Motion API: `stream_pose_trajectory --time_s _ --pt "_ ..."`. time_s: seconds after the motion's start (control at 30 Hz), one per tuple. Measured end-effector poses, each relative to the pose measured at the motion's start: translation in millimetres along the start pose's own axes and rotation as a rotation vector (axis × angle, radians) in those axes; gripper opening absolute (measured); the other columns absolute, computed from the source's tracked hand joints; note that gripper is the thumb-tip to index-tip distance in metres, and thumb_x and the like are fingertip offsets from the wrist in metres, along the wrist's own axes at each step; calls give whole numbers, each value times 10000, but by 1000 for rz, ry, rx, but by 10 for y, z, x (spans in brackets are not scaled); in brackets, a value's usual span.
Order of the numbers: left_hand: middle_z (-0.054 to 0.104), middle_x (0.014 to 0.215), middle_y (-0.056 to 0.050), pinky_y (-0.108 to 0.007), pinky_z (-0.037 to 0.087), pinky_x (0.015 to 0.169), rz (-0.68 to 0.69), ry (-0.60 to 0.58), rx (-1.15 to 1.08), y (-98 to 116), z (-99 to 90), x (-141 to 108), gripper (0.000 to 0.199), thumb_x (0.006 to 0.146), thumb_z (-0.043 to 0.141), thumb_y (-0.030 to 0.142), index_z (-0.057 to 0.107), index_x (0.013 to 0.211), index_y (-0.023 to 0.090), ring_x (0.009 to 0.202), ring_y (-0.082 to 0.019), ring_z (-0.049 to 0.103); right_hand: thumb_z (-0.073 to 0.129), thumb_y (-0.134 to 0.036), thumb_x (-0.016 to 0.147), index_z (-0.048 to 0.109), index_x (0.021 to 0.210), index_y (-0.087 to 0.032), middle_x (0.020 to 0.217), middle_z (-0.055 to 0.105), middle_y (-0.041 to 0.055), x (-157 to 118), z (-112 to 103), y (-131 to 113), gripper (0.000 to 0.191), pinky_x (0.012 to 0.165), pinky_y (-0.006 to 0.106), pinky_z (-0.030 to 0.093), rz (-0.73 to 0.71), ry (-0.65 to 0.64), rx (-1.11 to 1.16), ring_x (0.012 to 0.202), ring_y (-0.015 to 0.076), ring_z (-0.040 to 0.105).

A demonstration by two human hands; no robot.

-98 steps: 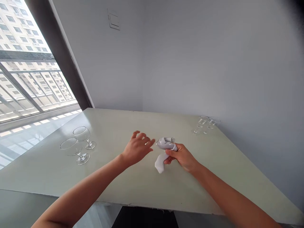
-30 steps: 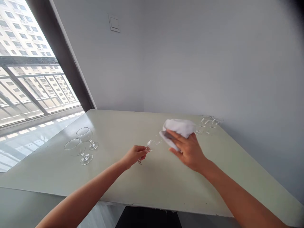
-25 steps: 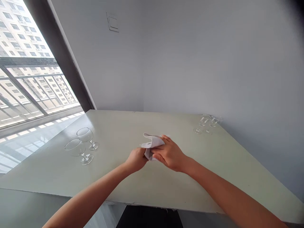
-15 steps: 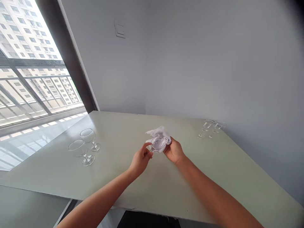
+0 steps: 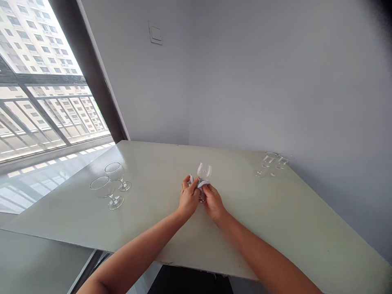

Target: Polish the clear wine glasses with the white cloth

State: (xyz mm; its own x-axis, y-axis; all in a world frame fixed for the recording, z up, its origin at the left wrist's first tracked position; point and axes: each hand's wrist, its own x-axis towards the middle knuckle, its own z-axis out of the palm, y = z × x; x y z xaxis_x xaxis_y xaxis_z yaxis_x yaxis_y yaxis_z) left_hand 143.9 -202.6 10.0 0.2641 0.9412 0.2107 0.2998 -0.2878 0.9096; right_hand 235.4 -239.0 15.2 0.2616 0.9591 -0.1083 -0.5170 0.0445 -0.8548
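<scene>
A clear stemmed glass (image 5: 205,170) stands bowl-up between my two hands over the middle of the table. White cloth (image 5: 203,184) is bunched around it just below the bowl. My left hand (image 5: 188,197) closes on the cloth and the glass from the left, with a bit of white showing between its fingers. From the right, my right hand (image 5: 213,201) grips the cloth against the glass, thumb on top. Most of the stem is covered by fingers and cloth. A little of the foot shows low between the hands.
Two stemmed glasses, a nearer one (image 5: 114,202) and a farther one (image 5: 125,186), stand upright on the left of the pale table (image 5: 159,163). More stemmed glasses (image 5: 269,161) stand at the far right by the wall. A window (image 5: 52,110) lies to the left.
The glass was tilted with its bowl inside the cloth; now it is upright with the bowl bare. The cloth has shifted below the bowl, and my left hand has closed in around it.
</scene>
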Motion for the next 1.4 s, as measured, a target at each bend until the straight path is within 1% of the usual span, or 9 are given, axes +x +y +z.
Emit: stream_pose_trajectory --time_s 0.33,0.5,0.6,0.73,0.83,0.97,1.17,1.27,1.4 --pt "578 1113 -132 -263 457 544 -339 -539 -725 278 -275 269 504 631 713 327 526 1066 152 729 -167 596 597 -422 731 596 813 -169 698 597 30 -61 -104 -90 267 489 281 450 245 -188 80 505 117 531" --pt "622 1043 -123 -265 444 693 -269 -323 -673 178 -291 287 468 610 738 295 534 1001 139 858 -174 588 610 -458 708 575 778 -182 711 604 33 71 -262 -122 287 536 301 470 235 55 45 576 151 576" --pt "657 891 -95 -237 413 630 -268 -195 -645 97 -369 350 503 606 741 312 523 1027 142 715 -123 568 558 -479 742 585 797 -202 792 620 38 116 -356 -238 284 612 338 473 53 152 -135 674 183 596" --pt "613 733 -27 -195 356 504 -377 -134 -775 41 -441 395 439 622 722 353 530 963 154 531 -57 472 557 -415 770 638 908 -237 994 600 51 -9 -287 -317 240 759 351 433 -433 -173 -750 916 223 538" --pt "559 685 -6 -190 380 507 -403 -248 -909 88 -413 338 333 650 701 354 538 845 138 552 -65 493 541 -337 797 630 1004 -285 1030 562 48 -120 -177 -269 232 795 356 411 -631 -345 -1033 905 202 512" --pt "533 684 0 -187 395 490 -398 -313 -1023 218 -364 232 281 696 659 363 508 763 135 529 -60 486 546 -360 795 614 933 -251 805 553 24 -116 -130 -180 189 618 291 436 -416 -271 -741 666 144 512" --pt "554 784 36 -193 411 507 -191 -116 -948 296 -352 199 388 683 666 331 430 972 224 508 -49 504 465 -582 764 535 887 -218 678 523 -3 -117 4 32 391 450 259 394 169 -226 -50 464 98 439" --pt "576 777 37 -212 421 535 -42 13 -697 239 -381 241 422 696 648 314 385 1017 235 509 -60 515 329 -567 828 550 957 -208 651 539 14 -167 21 66 441 448 271 388 301 -371 -365 474 132 489" --pt "592 791 20 -235 432 574 49 185 -443 164 -391 292 456 691 643 306 356 1035 227 557 -82 539 463 -409 821 591 1042 -245 969 576 50 -139 -110 -138 304 632 279 401 -154 -252 -1166 683 141 556"
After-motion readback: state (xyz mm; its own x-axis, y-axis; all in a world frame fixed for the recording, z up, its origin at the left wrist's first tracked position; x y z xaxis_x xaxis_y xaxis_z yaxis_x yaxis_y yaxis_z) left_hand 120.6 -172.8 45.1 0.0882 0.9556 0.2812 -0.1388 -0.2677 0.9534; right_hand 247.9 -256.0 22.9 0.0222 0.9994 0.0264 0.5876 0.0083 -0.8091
